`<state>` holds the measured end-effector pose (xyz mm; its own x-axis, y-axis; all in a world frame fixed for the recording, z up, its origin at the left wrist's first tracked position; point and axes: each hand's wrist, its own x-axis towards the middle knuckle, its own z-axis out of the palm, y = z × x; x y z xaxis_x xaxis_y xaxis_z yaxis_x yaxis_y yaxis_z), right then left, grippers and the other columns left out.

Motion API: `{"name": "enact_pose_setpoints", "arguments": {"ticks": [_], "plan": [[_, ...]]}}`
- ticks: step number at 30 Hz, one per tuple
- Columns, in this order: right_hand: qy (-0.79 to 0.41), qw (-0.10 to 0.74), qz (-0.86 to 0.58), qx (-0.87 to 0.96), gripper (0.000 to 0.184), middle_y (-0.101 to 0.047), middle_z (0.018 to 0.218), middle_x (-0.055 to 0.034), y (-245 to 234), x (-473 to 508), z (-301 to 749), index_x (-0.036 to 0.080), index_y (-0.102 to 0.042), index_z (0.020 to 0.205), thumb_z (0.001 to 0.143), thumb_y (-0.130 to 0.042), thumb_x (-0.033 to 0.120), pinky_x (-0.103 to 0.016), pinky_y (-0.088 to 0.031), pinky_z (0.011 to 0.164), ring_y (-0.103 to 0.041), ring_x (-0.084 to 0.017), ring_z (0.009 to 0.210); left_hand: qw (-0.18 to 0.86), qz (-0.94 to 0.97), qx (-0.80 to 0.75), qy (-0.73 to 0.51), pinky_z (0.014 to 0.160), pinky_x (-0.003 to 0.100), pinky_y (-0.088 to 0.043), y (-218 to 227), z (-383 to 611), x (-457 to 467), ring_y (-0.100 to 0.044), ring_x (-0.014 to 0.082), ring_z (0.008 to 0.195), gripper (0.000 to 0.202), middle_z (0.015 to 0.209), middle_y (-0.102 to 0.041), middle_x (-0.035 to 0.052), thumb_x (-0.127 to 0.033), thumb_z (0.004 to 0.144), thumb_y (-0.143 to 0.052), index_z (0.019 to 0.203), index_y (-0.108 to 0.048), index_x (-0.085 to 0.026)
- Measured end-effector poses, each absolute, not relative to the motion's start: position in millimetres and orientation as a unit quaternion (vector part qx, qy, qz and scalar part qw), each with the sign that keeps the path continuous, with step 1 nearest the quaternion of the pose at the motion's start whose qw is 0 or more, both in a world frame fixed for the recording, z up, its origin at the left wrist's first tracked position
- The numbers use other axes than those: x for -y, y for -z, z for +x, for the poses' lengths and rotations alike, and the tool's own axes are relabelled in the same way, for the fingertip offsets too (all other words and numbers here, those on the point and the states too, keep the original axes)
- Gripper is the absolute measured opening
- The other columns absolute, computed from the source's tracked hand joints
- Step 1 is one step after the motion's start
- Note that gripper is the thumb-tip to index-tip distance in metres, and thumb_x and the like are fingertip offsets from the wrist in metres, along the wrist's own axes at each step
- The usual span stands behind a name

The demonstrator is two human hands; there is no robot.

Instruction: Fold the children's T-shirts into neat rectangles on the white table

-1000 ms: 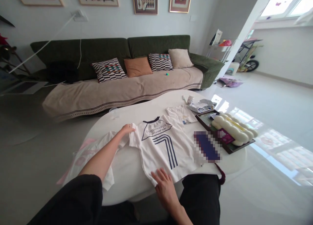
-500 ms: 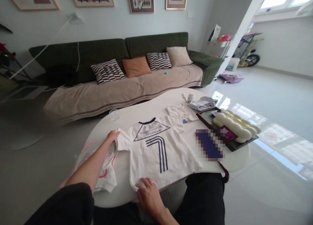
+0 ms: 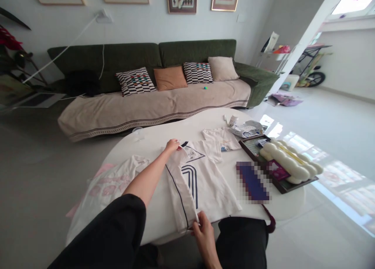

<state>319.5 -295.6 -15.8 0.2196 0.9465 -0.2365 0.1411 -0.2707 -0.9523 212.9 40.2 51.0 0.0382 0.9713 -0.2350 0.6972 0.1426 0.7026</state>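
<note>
A white T-shirt (image 3: 206, 183) with a navy figure 7 lies on the white table (image 3: 164, 128), its back facing up. Its left side is folded inward as a long strip (image 3: 180, 193), covering part of the 7 and the printed lettering. My left hand (image 3: 172, 145) pinches this fold near the collar. My right hand (image 3: 203, 232) holds the fold at the hem, close to the table's near edge. To the left of my left forearm lies a white garment with a pink print (image 3: 108, 189), hanging partly over the table edge.
A small folded white shirt (image 3: 221, 139) and crumpled packaging (image 3: 246, 128) lie beyond the T-shirt. To the right are a pixelated blue item (image 3: 252, 182) and a dark tray (image 3: 278, 183) holding a padded cream object. A clear cup (image 3: 137, 132) stands farther back.
The T-shirt's left side and sleeve have been lifted and folded over toward the middle. My left hand has moved right along the collar side, and my right hand has moved toward the hem.
</note>
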Motion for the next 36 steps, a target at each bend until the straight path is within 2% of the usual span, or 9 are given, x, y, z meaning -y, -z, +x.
{"name": "enact_pose_setpoints", "arguments": {"ticks": [5, 8, 10, 13, 17, 23, 26, 30, 36], "plan": [[-0.466, 0.402, -0.658, 0.434, 0.024, -0.052, 0.054, 0.0044, 24, 301, 323, 0.022, -0.039, 0.076, 0.082, -0.039, 0.045, -0.022, -0.04, 0.048, -0.051, -0.012, 0.045, 0.3, 0.676, -0.632, -0.233, 0.087, 0.029, -0.043, -21, 236, -20, -0.057, 0.0176, 0.097, 0.038, 0.102, -0.063, 0.0087, -0.023, 0.081, -0.052, 0.118, -0.049, -0.014], [-0.355, 0.315, -0.718, 0.509, 0.031, -0.051, 0.052, 0.0019, 18, 304, 333, 0.022, -0.039, 0.067, 0.085, -0.035, 0.048, -0.022, -0.038, 0.046, -0.053, -0.014, 0.046, 0.24, 0.706, -0.614, -0.26, 0.1, 0.034, -0.033, -18, 224, -2, -0.044, 0.0204, 0.117, 0.043, 0.123, -0.051, 0.012, -0.02, 0.083, -0.045, 0.126, -0.043, -0.014], [-0.237, 0.246, -0.755, 0.56, 0.029, -0.057, 0.063, -0.0028, 10, 303, 339, 0.022, -0.045, 0.07, 0.086, -0.034, 0.044, -0.025, -0.04, 0.051, -0.057, -0.018, 0.056, 0.206, 0.719, -0.605, -0.273, 0.106, 0.036, -0.024, -17, 213, 14, -0.03, 0.0217, 0.127, 0.045, 0.132, -0.041, 0.0134, -0.021, 0.084, -0.041, 0.129, -0.039, -0.013], [-0.128, 0.211, -0.732, 0.635, 0.025, -0.061, 0.099, -0.0119, -2, 294, 340, 0.021, -0.054, 0.098, 0.087, -0.037, 0.035, -0.035, -0.045, 0.073, -0.059, -0.025, 0.089, 0.161, 0.756, -0.581, -0.255, 0.108, 0.041, -0.017, -8, 199, 44, -0.014, 0.0266, 0.133, 0.053, 0.14, -0.029, 0.0141, -0.03, 0.083, -0.045, 0.132, -0.036, -0.013], [-0.139, 0.192, -0.627, 0.742, 0.05, -0.03, 0.142, -0.0075, 5, 279, 320, 0.029, -0.034, 0.133, 0.084, -0.045, 0.033, -0.049, -0.028, 0.099, -0.025, -0.03, 0.129, 0.119, 0.812, -0.548, -0.164, 0.104, 0.05, -0.017, 14, 189, 78, -0.009, 0.035, 0.133, 0.06, 0.145, -0.021, 0.0098, -0.046, 0.078, -0.051, 0.132, -0.038, -0.024], [-0.202, 0.15, -0.604, 0.756, 0.064, -0.014, 0.146, -0.0081, 23, 289, 283, 0.033, -0.022, 0.138, 0.081, -0.052, 0.031, -0.06, -0.019, 0.099, -0.011, -0.033, 0.132, 0.116, 0.827, -0.539, -0.115, 0.105, 0.048, -0.014, 22, 164, 86, -0.01, 0.0316, 0.133, 0.058, 0.146, -0.02, 0.0027, -0.052, 0.078, -0.049, 0.132, -0.035, -0.036], [-0.284, 0.159, -0.546, 0.772, 0.065, -0.018, 0.145, -0.0096, 11, 303, 279, 0.032, -0.028, 0.136, 0.077, -0.056, 0.031, -0.058, -0.023, 0.099, -0.016, -0.033, 0.131, 0.121, 0.84, -0.52, -0.098, 0.104, 0.049, -0.015, 16, 147, 84, -0.01, 0.0318, 0.133, 0.057, 0.146, -0.02, 0.0025, -0.051, 0.079, -0.047, 0.133, -0.034, -0.037], [-0.386, 0.271, -0.504, 0.724, 0.05, -0.041, 0.134, -0.0109, -13, 302, 310, 0.023, -0.04, 0.129, 0.079, -0.049, 0.026, -0.037, -0.037, 0.097, -0.042, -0.022, 0.12, 0.122, 0.843, -0.516, -0.084, 0.103, 0.05, -0.017, 10, 136, 90, -0.013, 0.0325, 0.133, 0.056, 0.146, -0.022, 0.0027, -0.053, 0.08, -0.045, 0.133, -0.034, -0.037], [-0.315, 0.415, -0.657, 0.545, 0.034, -0.061, 0.102, -0.0097, -14, 237, 408, 0.017, -0.055, 0.102, 0.082, -0.038, 0.038, -0.029, -0.05, 0.072, -0.061, -0.017, 0.082, 0.072, 0.811, -0.563, -0.142, 0.102, 0.052, -0.02, 15, 157, 86, -0.01, 0.0325, 0.133, 0.049, 0.146, -0.02, 0.0073, -0.041, 0.088, -0.033, 0.135, -0.033, -0.026]]}}
